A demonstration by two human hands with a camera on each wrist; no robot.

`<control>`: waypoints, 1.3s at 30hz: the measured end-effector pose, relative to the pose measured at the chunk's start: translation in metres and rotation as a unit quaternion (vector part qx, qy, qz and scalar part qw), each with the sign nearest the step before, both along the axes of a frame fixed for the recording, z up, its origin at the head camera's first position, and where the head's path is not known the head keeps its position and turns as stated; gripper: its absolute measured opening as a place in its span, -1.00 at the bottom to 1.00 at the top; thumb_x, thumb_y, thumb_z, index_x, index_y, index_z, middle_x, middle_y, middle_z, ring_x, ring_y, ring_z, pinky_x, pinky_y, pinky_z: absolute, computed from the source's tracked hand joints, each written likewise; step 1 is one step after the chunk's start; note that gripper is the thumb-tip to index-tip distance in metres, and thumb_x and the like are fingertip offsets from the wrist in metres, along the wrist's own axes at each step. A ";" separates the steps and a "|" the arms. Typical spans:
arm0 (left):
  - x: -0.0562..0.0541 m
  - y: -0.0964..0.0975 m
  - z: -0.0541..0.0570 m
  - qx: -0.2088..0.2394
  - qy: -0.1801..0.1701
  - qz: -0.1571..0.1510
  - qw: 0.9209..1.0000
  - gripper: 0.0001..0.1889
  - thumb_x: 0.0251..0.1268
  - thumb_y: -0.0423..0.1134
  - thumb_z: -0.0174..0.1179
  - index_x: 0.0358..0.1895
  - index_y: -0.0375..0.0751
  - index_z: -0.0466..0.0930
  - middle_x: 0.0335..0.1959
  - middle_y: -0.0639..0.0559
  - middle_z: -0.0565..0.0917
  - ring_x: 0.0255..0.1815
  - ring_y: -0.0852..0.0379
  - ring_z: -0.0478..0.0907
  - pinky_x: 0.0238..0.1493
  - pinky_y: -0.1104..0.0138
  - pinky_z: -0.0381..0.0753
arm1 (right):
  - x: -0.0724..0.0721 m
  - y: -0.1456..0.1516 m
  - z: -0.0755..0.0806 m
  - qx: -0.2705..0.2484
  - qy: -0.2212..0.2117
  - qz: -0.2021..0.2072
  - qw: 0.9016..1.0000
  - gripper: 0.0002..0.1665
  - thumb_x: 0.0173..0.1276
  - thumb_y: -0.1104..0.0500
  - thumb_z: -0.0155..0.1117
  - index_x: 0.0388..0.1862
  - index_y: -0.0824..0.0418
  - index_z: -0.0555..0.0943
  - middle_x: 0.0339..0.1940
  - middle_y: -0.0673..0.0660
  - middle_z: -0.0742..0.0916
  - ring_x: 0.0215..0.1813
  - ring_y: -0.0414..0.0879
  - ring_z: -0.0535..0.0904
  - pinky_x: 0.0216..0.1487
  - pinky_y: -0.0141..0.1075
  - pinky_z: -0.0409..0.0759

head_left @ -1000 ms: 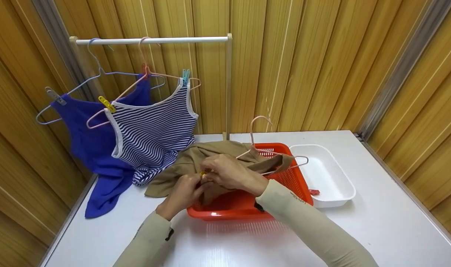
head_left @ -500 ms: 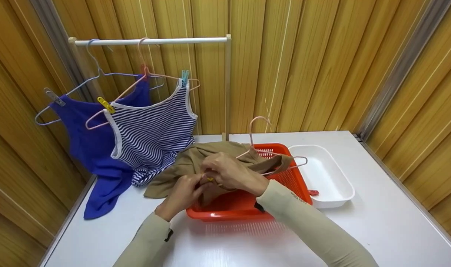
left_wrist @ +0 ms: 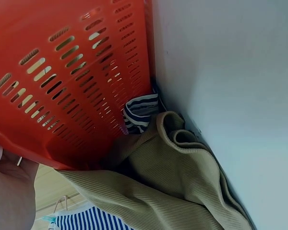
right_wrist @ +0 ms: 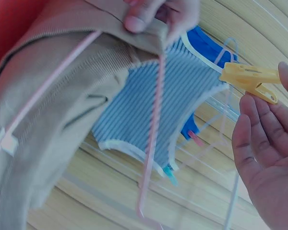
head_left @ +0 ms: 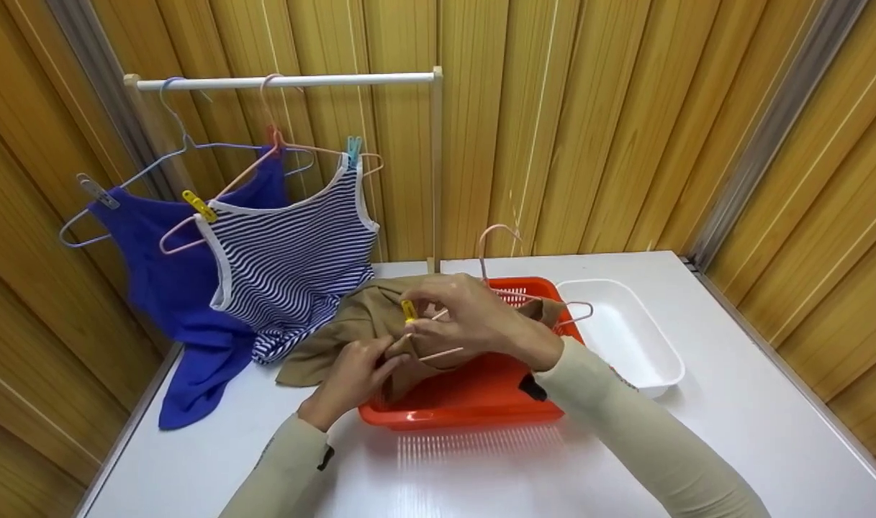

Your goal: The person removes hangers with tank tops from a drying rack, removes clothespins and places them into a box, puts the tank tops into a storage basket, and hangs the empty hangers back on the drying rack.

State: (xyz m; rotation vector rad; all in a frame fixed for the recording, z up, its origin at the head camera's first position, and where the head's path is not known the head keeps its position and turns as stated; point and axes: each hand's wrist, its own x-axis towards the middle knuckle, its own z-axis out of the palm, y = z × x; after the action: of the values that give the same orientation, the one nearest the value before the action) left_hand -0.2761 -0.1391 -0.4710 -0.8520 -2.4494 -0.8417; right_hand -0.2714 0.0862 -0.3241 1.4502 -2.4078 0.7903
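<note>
My right hand (head_left: 473,316) pinches a yellow clothespin (right_wrist: 249,74) between thumb and fingertips. In the head view the pin is just above my left hand (head_left: 348,374); the right wrist view shows it apart from the cloth. Left thumb and fingers (right_wrist: 153,14) pinch the shoulder edge of a brown ribbed garment (head_left: 358,316) beside one end of a pink wire hanger (right_wrist: 153,129). The garment drapes over the red basket (head_left: 459,417) and onto the table. Its other shoulder lies over the hanger's far arm. My right hand hides the hanger's middle in the head view.
A striped tank top (head_left: 294,244) and a blue garment (head_left: 178,288) hang by clothespins from hangers on a white rail (head_left: 286,81) at the back left. Right of the basket, a white basin (head_left: 635,338) stands on the table. Slatted walls surround the table.
My right hand has drawn up and away from the left fingers with the yellow clothespin, which now shows fully. The left hand stays pinching the brown garment. The head view has shifted slightly.
</note>
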 end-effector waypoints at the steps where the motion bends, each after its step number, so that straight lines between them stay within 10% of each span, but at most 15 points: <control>1: 0.000 0.000 0.000 0.001 -0.002 0.002 1.000 -0.74 0.35 -0.03 0.21 -0.39 -0.10 0.47 -0.62 0.22 0.30 -0.54 0.25 0.31 -0.49 0.43 0.32 | 0.001 0.005 0.003 -0.004 -0.008 0.001 1.000 -0.68 0.32 0.12 0.37 0.01 0.20 0.65 -0.17 0.09 0.77 -0.20 -0.10 0.66 -0.12 -0.28 0.66; 18: 0.001 0.000 -0.004 0.011 0.015 0.007 1.000 -0.63 0.32 -0.02 0.23 -0.51 -0.10 0.32 -0.62 0.28 0.14 -0.58 0.27 0.21 -0.52 0.44 0.21 | 0.006 0.121 0.009 -0.046 0.027 -0.131 0.990 -0.63 0.24 0.15 0.45 0.03 0.15 0.66 -0.23 -0.04 0.77 -0.21 -0.23 0.64 -0.21 -0.35 0.60; 39: 0.000 0.000 -0.004 0.012 0.020 0.008 1.000 -0.65 0.31 -0.05 0.26 -0.50 -0.12 0.35 -0.61 0.28 0.16 -0.57 0.26 0.23 -0.51 0.44 0.20 | -0.022 0.235 -0.064 0.011 -0.029 -0.290 0.957 -0.65 0.24 0.18 0.44 -0.01 0.26 0.67 -0.25 0.07 0.78 -0.20 0.00 0.68 -0.27 -0.31 0.61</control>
State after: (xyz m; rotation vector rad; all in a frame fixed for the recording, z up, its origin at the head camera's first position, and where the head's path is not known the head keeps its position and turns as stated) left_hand -0.2758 -0.1392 -0.4754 -0.8303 -2.4043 -0.8387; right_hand -0.2932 0.3217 -0.3879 0.6542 -2.6747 0.6604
